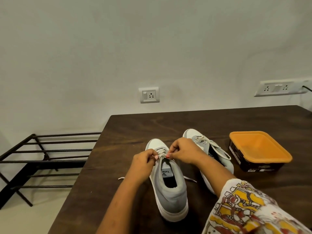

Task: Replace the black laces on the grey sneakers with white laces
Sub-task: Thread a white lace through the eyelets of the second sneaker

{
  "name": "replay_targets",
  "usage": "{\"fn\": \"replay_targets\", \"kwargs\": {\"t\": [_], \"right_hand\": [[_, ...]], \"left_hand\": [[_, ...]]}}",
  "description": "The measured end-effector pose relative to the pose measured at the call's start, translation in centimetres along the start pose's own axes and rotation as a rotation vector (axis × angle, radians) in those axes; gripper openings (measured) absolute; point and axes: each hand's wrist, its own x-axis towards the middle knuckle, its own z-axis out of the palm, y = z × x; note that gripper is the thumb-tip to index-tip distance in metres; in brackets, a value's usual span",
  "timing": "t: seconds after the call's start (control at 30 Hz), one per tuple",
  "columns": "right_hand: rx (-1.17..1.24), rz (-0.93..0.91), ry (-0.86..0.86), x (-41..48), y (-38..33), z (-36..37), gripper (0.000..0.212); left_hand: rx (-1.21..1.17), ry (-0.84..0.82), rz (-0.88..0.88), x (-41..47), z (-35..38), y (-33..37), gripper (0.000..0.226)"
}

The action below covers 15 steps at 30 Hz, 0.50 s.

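Left hand (145,162) and right hand (183,152) pinch the white lace (162,155) atop the near grey sneaker (170,196); the second sneaker (217,154), at two o'clock, looks finished; only tying seems left.

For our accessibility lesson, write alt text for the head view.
The left hand and right hand pinch a white lace on the near grey sneaker on a dark table. A second sneaker, laced white, sits beside an orange-topped box.

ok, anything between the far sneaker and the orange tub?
Nothing. The head view shows only a narrow strip of bare table between the far sneaker and the orange tub.
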Motion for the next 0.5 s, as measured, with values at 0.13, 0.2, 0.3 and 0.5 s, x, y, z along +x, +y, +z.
{"fn": "replay_targets", "kwargs": {"t": [0.13, 0.2, 0.3, 0.5], "right_hand": [[0.003, -0.008, 0.009, -0.13, -0.01, -0.38, 0.004], [-0.053, -0.007, 0.011, -0.29, 0.15, -0.59, 0.007], [-0.124, 0.008, -0.001, -0.44, 0.32, -0.89, 0.007], [-0.214, 0.054, -0.031, -0.43, 0.81, -0.89, 0.009]], "left_hand": [[0.01, 0.093, 0.024, 0.03, -0.1, 0.78, 0.02], [0.021, 0.092, 0.033, -0.04, -0.03, 0.98, 0.022], [0.033, 0.103, 0.04, -0.07, -0.14, 0.92, 0.021], [0.049, 0.099, -0.045, -0.02, -0.64, 0.4, 0.024]]}}
